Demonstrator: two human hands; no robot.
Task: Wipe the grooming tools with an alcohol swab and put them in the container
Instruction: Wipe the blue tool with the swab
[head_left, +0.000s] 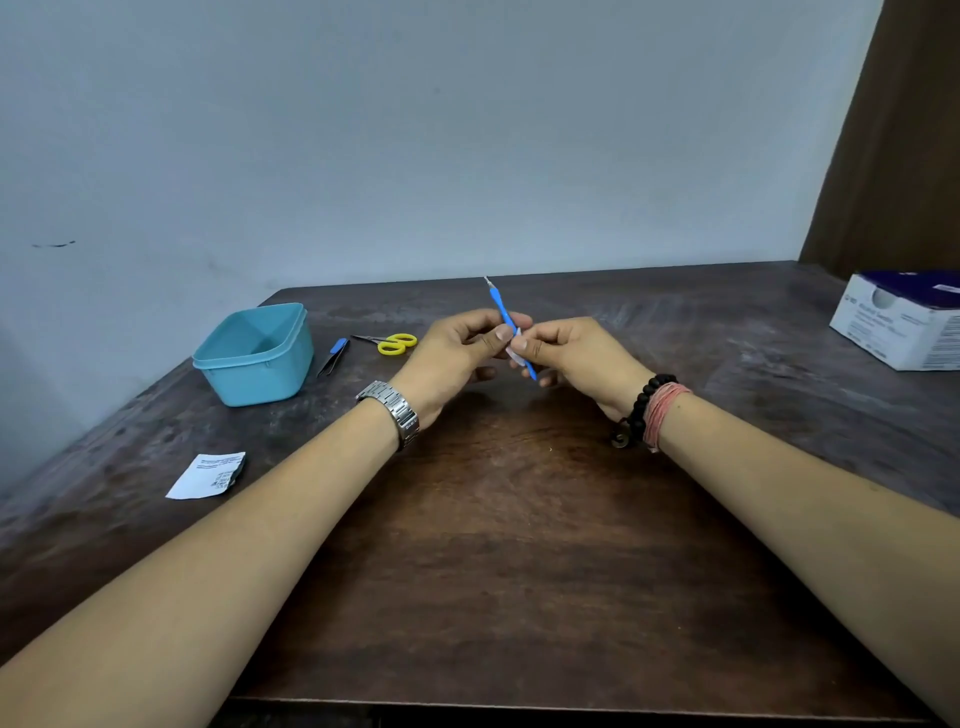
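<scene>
A slim blue-handled tool (500, 306) with a metal tip pointing up and away is held above the middle of the table. My left hand (457, 356) pinches its handle between thumb and fingers. My right hand (566, 353) pinches a small white swab (515, 348) against the lower part of the handle. A teal container (257, 353) stands open at the back left. Beside it lie blue-tipped tweezers (333, 357) and yellow-handled scissors (389, 343).
A torn white swab wrapper (208, 475) lies on the dark wooden table (519, 545) at the left. A white and purple box (904, 319) sits at the far right edge. A wall runs behind the table.
</scene>
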